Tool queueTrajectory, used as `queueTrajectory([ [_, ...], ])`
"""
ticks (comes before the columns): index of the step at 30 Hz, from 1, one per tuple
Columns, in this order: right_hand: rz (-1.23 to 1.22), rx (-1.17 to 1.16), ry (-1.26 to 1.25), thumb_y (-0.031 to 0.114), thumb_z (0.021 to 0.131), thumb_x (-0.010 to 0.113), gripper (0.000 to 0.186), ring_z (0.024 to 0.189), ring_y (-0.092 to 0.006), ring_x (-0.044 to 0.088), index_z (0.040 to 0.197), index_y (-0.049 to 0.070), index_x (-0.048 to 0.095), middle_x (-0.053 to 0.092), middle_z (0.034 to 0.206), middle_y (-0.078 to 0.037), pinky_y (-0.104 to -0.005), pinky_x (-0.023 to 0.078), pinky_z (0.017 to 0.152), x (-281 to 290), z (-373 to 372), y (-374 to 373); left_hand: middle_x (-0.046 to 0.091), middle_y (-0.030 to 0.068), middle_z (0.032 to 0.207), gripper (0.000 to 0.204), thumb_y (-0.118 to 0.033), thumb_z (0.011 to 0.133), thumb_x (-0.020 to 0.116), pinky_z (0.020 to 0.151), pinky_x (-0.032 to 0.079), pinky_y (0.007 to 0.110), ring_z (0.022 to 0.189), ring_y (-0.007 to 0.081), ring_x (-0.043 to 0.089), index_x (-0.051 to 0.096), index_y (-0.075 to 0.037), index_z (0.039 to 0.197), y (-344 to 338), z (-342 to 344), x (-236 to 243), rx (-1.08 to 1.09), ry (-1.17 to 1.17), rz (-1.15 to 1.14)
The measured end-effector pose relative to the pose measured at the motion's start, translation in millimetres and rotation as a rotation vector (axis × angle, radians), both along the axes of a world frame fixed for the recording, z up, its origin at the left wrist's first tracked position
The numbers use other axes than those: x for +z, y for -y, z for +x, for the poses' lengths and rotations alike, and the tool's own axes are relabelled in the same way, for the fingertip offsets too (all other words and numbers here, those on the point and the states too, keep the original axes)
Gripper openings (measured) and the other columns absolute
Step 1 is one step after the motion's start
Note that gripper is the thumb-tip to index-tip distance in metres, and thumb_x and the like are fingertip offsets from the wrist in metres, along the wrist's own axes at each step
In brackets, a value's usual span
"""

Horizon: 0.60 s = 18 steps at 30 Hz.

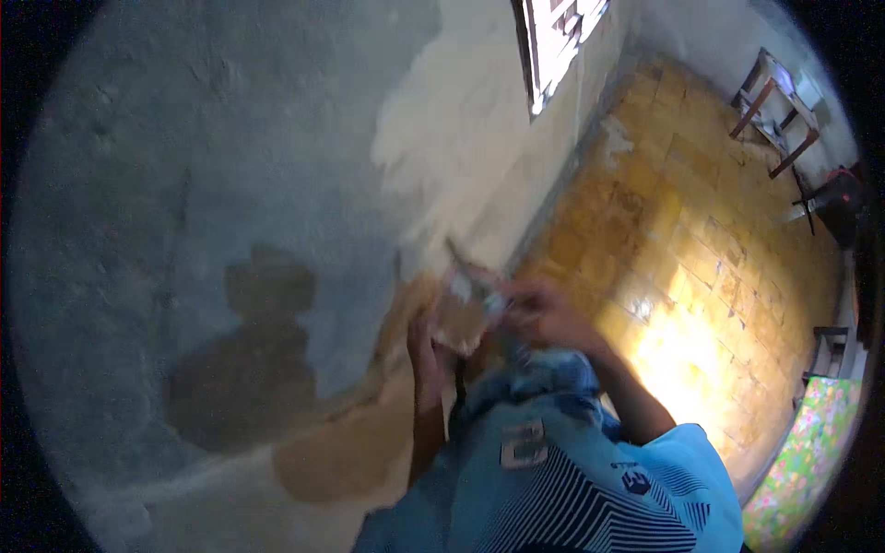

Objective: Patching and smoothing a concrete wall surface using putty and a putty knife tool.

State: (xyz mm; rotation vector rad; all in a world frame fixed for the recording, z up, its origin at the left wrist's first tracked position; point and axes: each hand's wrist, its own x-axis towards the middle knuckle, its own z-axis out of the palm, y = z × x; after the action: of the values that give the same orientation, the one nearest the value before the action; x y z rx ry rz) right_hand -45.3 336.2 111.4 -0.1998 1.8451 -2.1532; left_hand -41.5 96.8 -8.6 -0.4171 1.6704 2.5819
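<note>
One tan slab, one blurred tool, one window, one table, one floral cloth.

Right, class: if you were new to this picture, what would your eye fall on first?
Most likely the glaring patch of sunlight on the yellowish tiled floor, at right. Next, the dark head-and-shoulders shadow on the grey wall, at left. Then, near the centre, the left hand with a blurred brownish piece, and the right hand beside it.

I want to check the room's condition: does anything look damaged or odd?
The grey wall has a pale, ragged-edged patch near the window, so its finish looks uneven; whether this is damage, I cannot tell.
</note>
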Motion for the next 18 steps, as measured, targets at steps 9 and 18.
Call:
queueTrajectory([
  [9, 0.464, -0.171, 0.083, 0.006, 0.088, 0.056, 0.042, 0.073, -0.0127, 0.055, 0.13, 0.008, 0.058, 0.061, 0.082, -0.006, -0.0275, 0.047, 0.067, 32.6, 26.5, -149.5, 0.05, 0.0018, 0.102, 0.061, -0.009, 0.08, 0.072, 0.079, 0.049, 0.026, 0.092, 0.0129, 0.057, 0.047, -0.006, 0.135, -61.4, -60.5, 36.3, -0.124, -0.169, -0.293],
  [18, 1.56, 0.263, -0.338, 0.008, 0.094, 0.046, 0.032, 0.076, -0.0298, 0.061, 0.124, 0.005, 0.056, 0.055, 0.087, -0.016, -0.042, 0.049, 0.064, 66.6, 2.1, -111.4, 0.052, 0.0083, 0.112, 0.078, -0.015, 0.07, 0.084, 0.084, 0.052, 0.032, 0.102, 0.0195, 0.058, 0.044, -0.005, 0.137, -127.9, -75.6, 69.0, -0.257, -0.237, -0.479],
])
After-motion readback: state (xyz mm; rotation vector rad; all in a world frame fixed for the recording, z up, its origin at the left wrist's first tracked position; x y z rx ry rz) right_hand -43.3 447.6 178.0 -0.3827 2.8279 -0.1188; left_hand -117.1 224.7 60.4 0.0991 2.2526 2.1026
